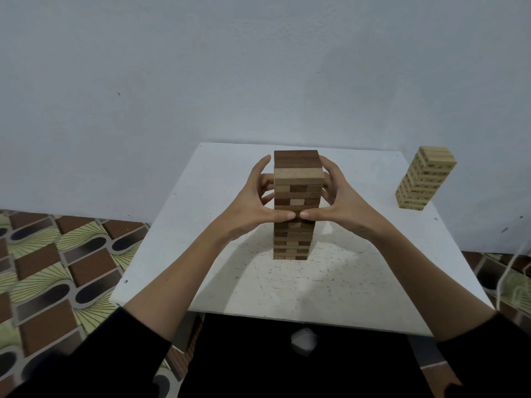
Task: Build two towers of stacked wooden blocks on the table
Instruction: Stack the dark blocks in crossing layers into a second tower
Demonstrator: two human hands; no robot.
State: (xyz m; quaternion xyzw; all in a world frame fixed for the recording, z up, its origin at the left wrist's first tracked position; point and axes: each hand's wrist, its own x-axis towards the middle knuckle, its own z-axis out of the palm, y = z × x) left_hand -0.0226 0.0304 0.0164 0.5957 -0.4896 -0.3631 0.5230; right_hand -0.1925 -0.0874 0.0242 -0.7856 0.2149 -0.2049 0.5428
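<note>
Two towers stand on the white table [201,239] in the head view, the only view. The dark tower [296,182] of mixed brown and pale wooden blocks stands upright around the middle of the table, a bit toward the far edge. The pale tower [425,179] sits at the far right corner, well apart from the dark one, near the right edge; its lean looks like wide-angle distortion.

The left hand [255,202] and right hand [342,202] cup the dark tower from both sides at mid-to-upper height. Fingers are spread and gently curved round its flanks, and both thumbs press the near face, tips nearly touching each other. Whether the fingers behind actually touch the wood cannot be told. The hands wrap the tower rather than hang slack.

Handling judgement: the blocks are stiff, smooth wood, light each, loose on one another with nothing binding the layers. The stack likely shifts or topples under a one-sided push. The best hold is opposing flat faces, with even pressure from both hands, squaring the layers rather than lifting. The top layers look the most easily knocked.

Dark sleeves cover both forearms; a patterned floor shows at left.
</note>
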